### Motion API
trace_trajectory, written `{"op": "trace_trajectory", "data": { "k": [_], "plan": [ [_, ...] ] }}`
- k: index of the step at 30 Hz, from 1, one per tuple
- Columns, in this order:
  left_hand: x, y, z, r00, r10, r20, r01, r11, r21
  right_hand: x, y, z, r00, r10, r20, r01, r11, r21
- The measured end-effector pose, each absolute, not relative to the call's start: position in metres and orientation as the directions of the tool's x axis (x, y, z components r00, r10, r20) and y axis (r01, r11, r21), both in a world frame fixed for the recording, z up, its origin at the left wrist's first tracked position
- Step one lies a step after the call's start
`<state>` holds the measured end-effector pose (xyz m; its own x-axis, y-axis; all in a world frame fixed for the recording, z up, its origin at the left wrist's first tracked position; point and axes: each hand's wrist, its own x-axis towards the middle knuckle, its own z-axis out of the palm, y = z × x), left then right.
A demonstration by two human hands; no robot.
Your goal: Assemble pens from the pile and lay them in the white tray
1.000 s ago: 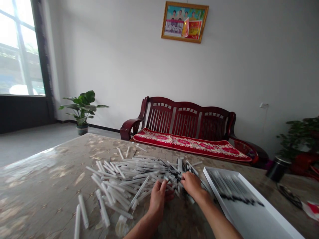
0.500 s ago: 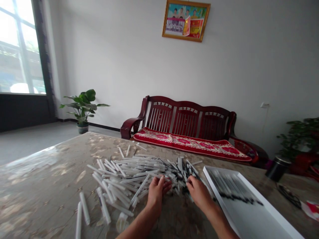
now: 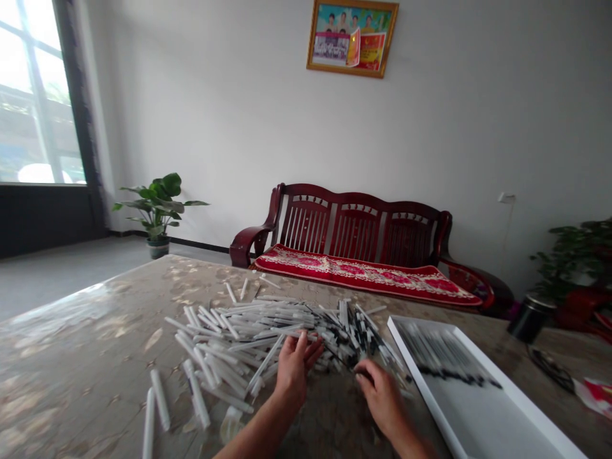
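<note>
A heap of whitish, see-through pen barrels [image 3: 229, 347] covers the middle of the table, with black-ended pen parts [image 3: 351, 331] gathered on its right. My left hand [image 3: 292, 364] is at the near side of the heap, thumb up and fingers curled; what lies in its grip is hard to make out. To the right, my right hand [image 3: 380, 389] pinches a small, blurred pen piece with a dark end, just in front of the black parts. Beside it stands a shallow white box [image 3: 497, 424], where a row of clear pens [image 3: 444, 350] lies with black ends toward me.
The patterned tabletop [image 3: 105, 370] carries a few loose barrels at the left and a small clear piece [image 3: 231, 424] near me. A black canister [image 3: 531, 319] and a dark cable [image 3: 552, 371] are right of the box. Behind the table is a red wooden bench [image 3: 361, 233].
My right hand has drawn back slightly toward me from the black-ended parts. My left hand has shifted a little to the left. The row in the box looks the same.
</note>
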<state>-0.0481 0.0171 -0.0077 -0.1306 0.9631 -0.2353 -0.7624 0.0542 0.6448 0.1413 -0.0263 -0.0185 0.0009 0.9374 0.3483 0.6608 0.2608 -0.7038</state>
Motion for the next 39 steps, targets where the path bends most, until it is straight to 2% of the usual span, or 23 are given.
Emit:
{"op": "trace_trajectory", "data": {
  "k": [4,8,11,14,18,21,25,28,31,33,36,39],
  "plan": [
    [-0.046,0.017,-0.011,-0.109,0.974,-0.2,-0.72,0.061,0.692,0.14,-0.028,-0.017,-0.001,0.935,0.354,0.685,0.258,-0.682],
    [-0.046,0.015,-0.011,-0.091,0.987,-0.131,-0.64,0.043,0.767,0.141,-0.03,-0.016,0.03,0.904,0.428,0.713,0.28,-0.642],
    [-0.041,0.008,-0.01,-0.018,0.988,-0.152,-0.584,0.113,0.804,0.139,-0.032,-0.013,0.031,0.878,0.479,0.683,0.331,-0.651],
    [-0.033,-0.004,-0.009,0.111,0.973,-0.2,-0.574,0.227,0.786,0.131,-0.03,-0.012,0.051,0.896,0.442,0.537,0.348,-0.768],
    [-0.028,-0.017,-0.007,0.263,0.938,-0.224,-0.609,0.342,0.716,0.121,-0.025,-0.012,0.086,0.963,0.257,0.188,0.237,-0.953],
    [-0.029,-0.02,-0.004,0.335,0.907,-0.256,-0.62,0.417,0.664,0.116,-0.024,-0.008,0.03,0.984,0.174,0.027,0.174,-0.984],
    [-0.03,-0.018,-0.002,0.36,0.889,-0.284,-0.626,0.455,0.633,0.114,-0.026,-0.005,-0.04,0.995,0.096,-0.029,0.095,-0.995],
    [-0.031,-0.014,0.0,0.293,0.91,-0.293,-0.663,0.414,0.624,0.129,-0.021,-0.005,0.07,0.986,0.151,0.066,0.146,-0.987],
    [-0.035,-0.008,0.002,0.194,0.933,-0.304,-0.7,0.349,0.623,0.158,-0.012,-0.007,0.275,0.906,0.321,0.392,0.199,-0.898],
    [-0.037,-0.004,0.002,0.15,0.941,-0.304,-0.709,0.316,0.631,0.179,-0.008,-0.009,0.328,0.85,0.413,0.622,0.135,-0.771],
    [-0.039,0.0,0.001,0.114,0.943,-0.312,-0.719,0.295,0.629,0.193,-0.009,-0.013,0.287,0.863,0.415,0.798,0.025,-0.603],
    [-0.038,0.001,-0.001,0.09,0.94,-0.328,-0.73,0.286,0.62,0.186,-0.012,-0.014,0.178,0.911,0.372,0.862,0.038,-0.506]
  ]
}}
